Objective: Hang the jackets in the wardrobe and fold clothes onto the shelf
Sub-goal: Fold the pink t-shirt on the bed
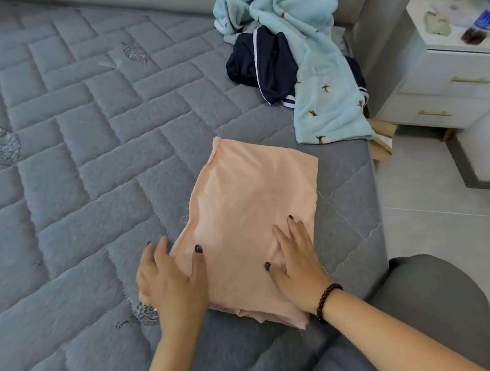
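The folded peach garment [253,212] lies near the bed [71,163] edge, looking light, limp and prone to unfolding, so slide flat palms beneath; left hand [172,279] and right hand [295,262] press it, fingers spread.

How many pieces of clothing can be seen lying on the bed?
3. A folded peach cotton garment lies near the bed's edge under both hands; a crumpled navy garment with white trim and a light blue fleece garment are heaped behind it. More may be hidden underneath.
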The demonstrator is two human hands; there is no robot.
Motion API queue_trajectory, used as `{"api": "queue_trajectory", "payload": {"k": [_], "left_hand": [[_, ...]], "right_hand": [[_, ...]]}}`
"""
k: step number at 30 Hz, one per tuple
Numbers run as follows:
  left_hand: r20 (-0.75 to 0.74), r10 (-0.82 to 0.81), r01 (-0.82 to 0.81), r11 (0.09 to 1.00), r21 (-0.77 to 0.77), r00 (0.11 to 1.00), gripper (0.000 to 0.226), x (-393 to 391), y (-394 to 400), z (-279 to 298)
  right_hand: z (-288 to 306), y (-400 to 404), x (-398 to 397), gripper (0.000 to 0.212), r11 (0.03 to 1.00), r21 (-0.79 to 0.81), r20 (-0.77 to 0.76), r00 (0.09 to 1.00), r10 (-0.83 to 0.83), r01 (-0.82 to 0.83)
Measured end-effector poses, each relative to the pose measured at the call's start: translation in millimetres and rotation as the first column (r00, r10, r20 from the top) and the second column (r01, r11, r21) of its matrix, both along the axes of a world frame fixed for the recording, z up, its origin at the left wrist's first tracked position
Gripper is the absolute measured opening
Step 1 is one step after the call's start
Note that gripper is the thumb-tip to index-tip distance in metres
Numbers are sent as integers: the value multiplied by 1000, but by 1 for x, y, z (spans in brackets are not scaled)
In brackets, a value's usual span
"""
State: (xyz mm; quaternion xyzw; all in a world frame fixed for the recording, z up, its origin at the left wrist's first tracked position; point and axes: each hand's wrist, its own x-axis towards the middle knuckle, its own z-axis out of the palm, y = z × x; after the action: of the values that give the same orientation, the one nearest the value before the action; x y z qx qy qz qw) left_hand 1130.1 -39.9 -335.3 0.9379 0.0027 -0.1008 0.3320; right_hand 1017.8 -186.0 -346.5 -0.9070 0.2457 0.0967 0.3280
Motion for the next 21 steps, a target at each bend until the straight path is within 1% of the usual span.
{"api": "queue_trajectory", "payload": {"k": [1,2,3,4,5,6,8,9,10,11,12,13,14,15,16,17,19,20,21], "left_hand": [[-35,88,-88,996,-11,996,64,-7,20,0],[-60,112,-107,992,71,992,61,-11,32,-9],[-69,47,-36,988,153,996,58,3,40,-8],[-67,-13,24,986,167,998,56,0,38,-7],[-55,-29,38,983,181,998,53,-12,33,-3],[-43,-44,51,986,158,998,49,-18,33,-6],[-51,-47,55,984,170,998,41,-10,44,-7],[-51,-24,33,985,169,998,35,-8,48,-7],[-46,-29,36,988,148,999,31,-11,50,-6],[-53,-41,47,993,109,998,32,-15,49,-3],[-78,-36,41,997,65,996,34,-17,49,-2],[-120,-15,18,999,29,993,37,-18,48,3],[-162,-2,1,1000,-4,987,39,-19,49,6],[-206,8,-16,999,-36,978,39,-22,48,11],[-235,7,-25,997,-73,972,37,-23,49,11],[-256,-2,-25,995,-100,967,34,-26,49,14],[-298,-29,-8,993,-122,954,31,-29,49,17],[-310,-43,4,992,-127,950,35,-30,50,19],[-313,-57,15,991,-135,948,41,-30,51,19]], "right_hand": [[0,5,-4,68,1000,-25,-10,1000,-18,18],[-1,10,-7,66,998,-48,-17,999,-32,31],[-1,14,-10,65,996,-80,-30,999,-32,29],[-1,17,-14,65,993,-116,-47,999,-14,8],[-2,20,-20,65,990,-141,-70,997,14,-24],[-2,21,-27,65,988,-144,-88,995,37,-49],[-2,21,-41,62,989,-135,-75,996,46,-56],[-1,21,-46,61,991,-131,-37,999,17,-22],[0,21,-50,60,993,-106,22,998,-56,58],[2,20,-52,61,983,-44,77,981,-176,180],[5,20,-54,60,951,45,97,946,-308,305],[9,19,-55,59,898,155,72,901,-427,413],[12,18,-56,53,833,264,11,862,-506,486],[14,17,-57,44,770,356,-73,837,-542,529],[15,15,-58,34,702,444,-165,821,-546,556],[16,12,-59,26,614,532,-259,802,-538,583],[22,1,-62,17,419,656,-412,763,-498,627],[26,-8,-63,15,362,686,-438,756,-487,631],[31,-17,-66,14,348,698,-436,757,-486,626]]}}
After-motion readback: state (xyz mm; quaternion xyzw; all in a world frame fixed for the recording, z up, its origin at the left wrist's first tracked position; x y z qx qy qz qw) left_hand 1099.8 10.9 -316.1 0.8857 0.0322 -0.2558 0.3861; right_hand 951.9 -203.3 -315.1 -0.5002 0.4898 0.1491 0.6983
